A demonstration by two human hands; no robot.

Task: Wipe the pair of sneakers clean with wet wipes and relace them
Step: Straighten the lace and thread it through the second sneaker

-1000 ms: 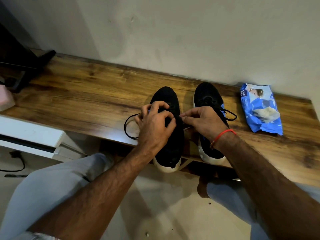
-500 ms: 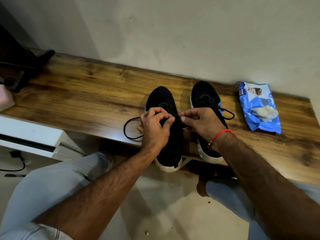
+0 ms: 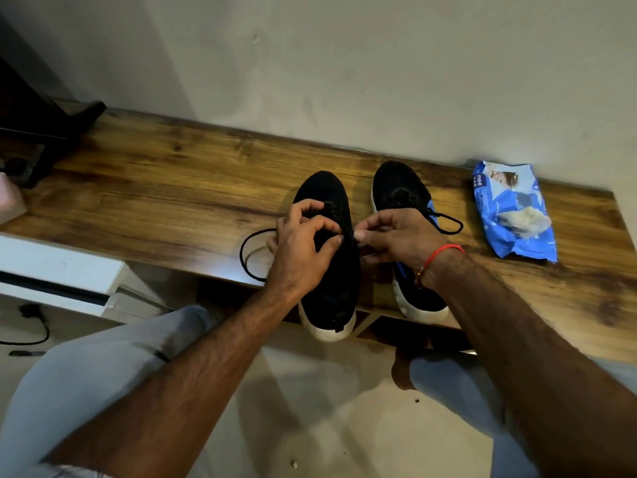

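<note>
Two black sneakers with white soles stand side by side on the wooden shelf (image 3: 155, 188), toes toward the wall. My left hand (image 3: 303, 246) curls over the lacing of the left sneaker (image 3: 331, 284) and pinches its black lace (image 3: 248, 257), which loops out to the left. My right hand (image 3: 400, 236), with a red thread at the wrist, pinches the other end of that lace beside the shoe's right edge. The right sneaker (image 3: 400, 191) lies partly under my right hand, its lace looping to the right.
A blue pack of wet wipes (image 3: 513, 212) lies on the shelf at the right, near the wall. A dark stand (image 3: 41, 132) occupies the far left. A white unit (image 3: 58, 270) sits below the shelf's left part. My knees are in front.
Both hands have shifted slightly on the left sneaker's lace; my left hand's fingers have lifted and spread a little. The sneakers and wipes pack have not moved.
</note>
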